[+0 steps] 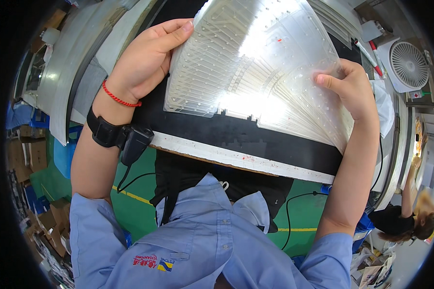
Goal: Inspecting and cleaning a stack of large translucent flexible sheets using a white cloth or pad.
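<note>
- One flat black work surface [202, 126] with a white front edge lies beneath the work and spans the middle of the view.
- Over it, between both hands, is a fanned stack of thin, clear plastic sheets [255, 67] patterned with fine lines and dots; whether its lower edges touch the surface, I cannot tell. The left portion is closely packed, its apparent long axis running away from the wearer and leaning slightly right. The right portion splays, its lower corners sweeping toward the lower right and its upper end slanting left. The top runs out of view. The step in hand looks like spreading or aligning these sheets; the next move seems to call for even control of both sides, since such slick layers could slide apart.
- A round white fan [408, 64] with a slatted grille stands beyond the right side.
- The bare left hand [150, 60] is at the stack's left edge, its thumb tip against that edge; the other fingers are partly hidden, and I cannot tell how firmly they press.
- The bare right hand [354, 91] pinches the stack's right edge, thumb on the upper face, fingers mostly hidden behind.
- A braided red cord bracelet [118, 99] circles the left wrist, well clear of the sheets.
</note>
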A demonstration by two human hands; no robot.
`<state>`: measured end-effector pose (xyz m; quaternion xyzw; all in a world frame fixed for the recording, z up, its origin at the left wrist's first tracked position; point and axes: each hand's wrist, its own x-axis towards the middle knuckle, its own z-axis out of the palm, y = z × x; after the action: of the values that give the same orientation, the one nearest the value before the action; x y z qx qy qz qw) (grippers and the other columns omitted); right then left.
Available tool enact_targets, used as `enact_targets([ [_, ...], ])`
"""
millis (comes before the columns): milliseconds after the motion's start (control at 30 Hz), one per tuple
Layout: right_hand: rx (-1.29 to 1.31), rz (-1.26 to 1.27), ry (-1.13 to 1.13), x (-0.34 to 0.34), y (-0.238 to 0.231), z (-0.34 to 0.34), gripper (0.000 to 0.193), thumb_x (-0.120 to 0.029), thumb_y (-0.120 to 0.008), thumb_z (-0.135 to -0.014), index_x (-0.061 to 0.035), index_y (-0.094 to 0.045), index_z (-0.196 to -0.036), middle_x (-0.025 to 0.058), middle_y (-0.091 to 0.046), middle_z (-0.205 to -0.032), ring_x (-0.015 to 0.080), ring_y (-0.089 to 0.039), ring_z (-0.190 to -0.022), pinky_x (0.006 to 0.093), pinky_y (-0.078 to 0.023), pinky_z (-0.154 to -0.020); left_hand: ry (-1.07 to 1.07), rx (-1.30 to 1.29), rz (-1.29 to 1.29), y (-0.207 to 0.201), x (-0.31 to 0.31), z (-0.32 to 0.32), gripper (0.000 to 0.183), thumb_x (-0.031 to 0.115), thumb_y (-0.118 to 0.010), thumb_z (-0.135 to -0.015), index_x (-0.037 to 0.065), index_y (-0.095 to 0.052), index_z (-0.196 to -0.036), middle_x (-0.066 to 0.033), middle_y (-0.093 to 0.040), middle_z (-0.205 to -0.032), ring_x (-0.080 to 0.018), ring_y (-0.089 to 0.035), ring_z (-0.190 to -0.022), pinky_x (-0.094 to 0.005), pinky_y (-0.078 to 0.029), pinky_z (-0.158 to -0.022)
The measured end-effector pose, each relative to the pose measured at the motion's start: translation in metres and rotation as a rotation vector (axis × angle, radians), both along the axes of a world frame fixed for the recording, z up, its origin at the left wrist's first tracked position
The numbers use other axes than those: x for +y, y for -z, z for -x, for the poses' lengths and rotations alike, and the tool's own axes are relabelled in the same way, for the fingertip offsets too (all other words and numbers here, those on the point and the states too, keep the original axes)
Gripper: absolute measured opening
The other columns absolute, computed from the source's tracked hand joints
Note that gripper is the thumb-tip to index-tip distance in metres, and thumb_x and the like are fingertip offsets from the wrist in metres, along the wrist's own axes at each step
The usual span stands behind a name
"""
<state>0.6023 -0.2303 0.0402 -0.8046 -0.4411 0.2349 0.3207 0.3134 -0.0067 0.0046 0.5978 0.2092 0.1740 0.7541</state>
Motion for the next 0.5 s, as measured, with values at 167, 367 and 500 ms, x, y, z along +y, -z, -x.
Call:
enact_targets([
  [167,0.008,0.002,0.003,0.001,0.001,0.0,0.028,-0.022,-0.085,-0.072,-0.0014,-0.074,-0.087,0.0038,-0.069,-0.074,0.0113,-0.06,-0.066,0.0271,-0.048,-0.066,0.02,-0.068,0.016,0.003,0.004,0.002,0.037,0.027,-0.049,-0.105,0.002,-0.057,-0.132,-0.0069,-0.067,-0.121,-0.0123,-0.063,-0.11,-0.0278,-0.049,-0.098],
  [367,-0.008,-0.001,0.024,0.0,-0.001,0.001,0.028,-0.021,-0.085,-0.072,-0.0007,-0.074,-0.088,0.0043,-0.069,-0.074,0.0116,-0.06,-0.065,0.027,-0.047,-0.065,0.071,-0.14,0.052,0.005,0.008,0.003,0.036,0.026,-0.049,-0.105,0.002,-0.058,-0.131,-0.0061,-0.066,-0.121,-0.012,-0.062,-0.111,-0.0274,-0.048,-0.099],
  [500,-0.043,0.011,0.025,0.001,-0.005,0.009,0.028,-0.022,-0.084,-0.073,-0.0008,-0.074,-0.089,0.0051,-0.069,-0.073,0.0119,-0.06,-0.064,0.0271,-0.047,-0.064,-0.017,-0.061,0.026,-0.001,0.0,0.001,0.037,0.024,-0.05,-0.105,-0.001,-0.057,-0.131,-0.0073,-0.066,-0.122,-0.0129,-0.062,-0.112,-0.0271,-0.048,-0.1],
])
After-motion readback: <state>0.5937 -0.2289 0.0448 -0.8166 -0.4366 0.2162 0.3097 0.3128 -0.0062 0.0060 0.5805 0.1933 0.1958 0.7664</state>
